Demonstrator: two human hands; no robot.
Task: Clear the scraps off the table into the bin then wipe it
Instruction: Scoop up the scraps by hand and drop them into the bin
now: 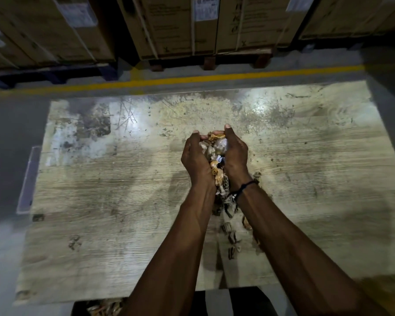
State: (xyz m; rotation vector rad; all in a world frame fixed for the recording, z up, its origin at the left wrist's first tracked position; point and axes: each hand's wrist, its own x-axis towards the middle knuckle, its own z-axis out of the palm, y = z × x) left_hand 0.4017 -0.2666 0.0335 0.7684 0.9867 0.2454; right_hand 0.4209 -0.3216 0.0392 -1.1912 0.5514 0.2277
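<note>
Above the middle of the table, the left hand and right hand cup together, fingers curled round a heap of scraps. More scraps lie at 6 o'clock below the wrists; the bin shows at 7 o'clock.
</note>
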